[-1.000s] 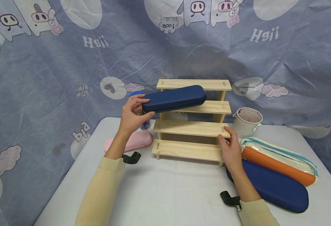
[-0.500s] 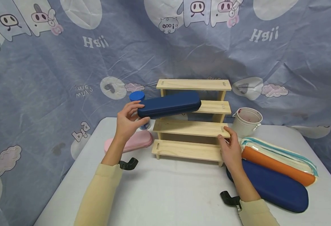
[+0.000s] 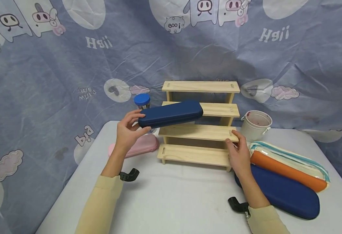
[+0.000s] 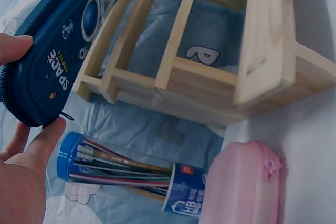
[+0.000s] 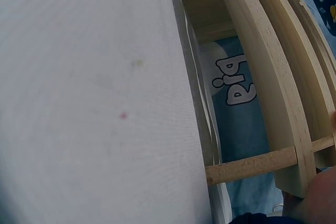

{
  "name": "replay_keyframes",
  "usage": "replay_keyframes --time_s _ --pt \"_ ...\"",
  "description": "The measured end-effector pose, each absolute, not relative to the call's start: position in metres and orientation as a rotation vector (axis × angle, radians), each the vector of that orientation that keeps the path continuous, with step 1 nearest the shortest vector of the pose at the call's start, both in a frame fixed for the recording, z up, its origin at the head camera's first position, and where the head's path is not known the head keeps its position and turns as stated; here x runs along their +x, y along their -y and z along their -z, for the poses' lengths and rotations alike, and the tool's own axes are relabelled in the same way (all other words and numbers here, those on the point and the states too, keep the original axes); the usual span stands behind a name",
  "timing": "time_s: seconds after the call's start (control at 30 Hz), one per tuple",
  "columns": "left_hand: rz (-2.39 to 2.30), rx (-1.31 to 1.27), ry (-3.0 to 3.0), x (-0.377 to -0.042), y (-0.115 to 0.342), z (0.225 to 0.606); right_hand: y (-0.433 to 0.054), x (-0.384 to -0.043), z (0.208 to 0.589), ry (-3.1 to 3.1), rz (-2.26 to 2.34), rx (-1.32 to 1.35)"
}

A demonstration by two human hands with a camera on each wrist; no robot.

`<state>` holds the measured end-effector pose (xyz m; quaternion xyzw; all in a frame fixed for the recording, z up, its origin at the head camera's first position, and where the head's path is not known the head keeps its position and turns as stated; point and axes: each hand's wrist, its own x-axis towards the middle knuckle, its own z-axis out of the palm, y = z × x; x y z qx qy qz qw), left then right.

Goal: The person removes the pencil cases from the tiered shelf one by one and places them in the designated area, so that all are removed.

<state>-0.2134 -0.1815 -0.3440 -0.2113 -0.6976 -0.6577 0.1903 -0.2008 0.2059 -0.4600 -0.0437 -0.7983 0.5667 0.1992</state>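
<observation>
My left hand (image 3: 126, 132) grips a navy blue pencil case (image 3: 171, 114) by its left end, thumb below and fingers above. The case is held up in front of the upper tiers of a wooden stepped shelf (image 3: 195, 155), tilted a little with its right end higher. In the left wrist view, the printed side of the pencil case (image 4: 58, 61) shows planets and the words "SPACE TRAVEL". At the shelf's right side, my right hand (image 3: 239, 157) holds the end of the second tier from the bottom, thumb at its front edge.
Behind my left hand stands a clear pencil tub with a blue lid (image 3: 142, 99). A pink case (image 3: 143, 145) lies left of the shelf. To the right are a white bucket (image 3: 254, 128), an orange clear-topped pouch (image 3: 289, 170) and another navy case (image 3: 287, 195).
My left hand has brought the navy pencil case left and down, from near the top tier, uncovering the blue lid. The right hand stays on the shelf.
</observation>
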Motion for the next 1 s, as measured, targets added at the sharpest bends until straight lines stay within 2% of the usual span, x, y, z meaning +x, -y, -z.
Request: replay_keyframes --time_s 0.47,0.8,1.0 --pt "1.848 -0.53 1.991 -0.217 0.208 0.379 -0.207 -0.202 0.461 2.222 -1.596 -0.106" --pt "1.828 -0.525 2.016 -0.203 0.221 0.391 -0.205 -0.203 0.46 2.212 -1.604 -0.1" --pt "1.811 -0.515 2.066 -0.187 0.223 0.383 -0.206 -0.202 0.46 2.216 -1.613 -0.104"
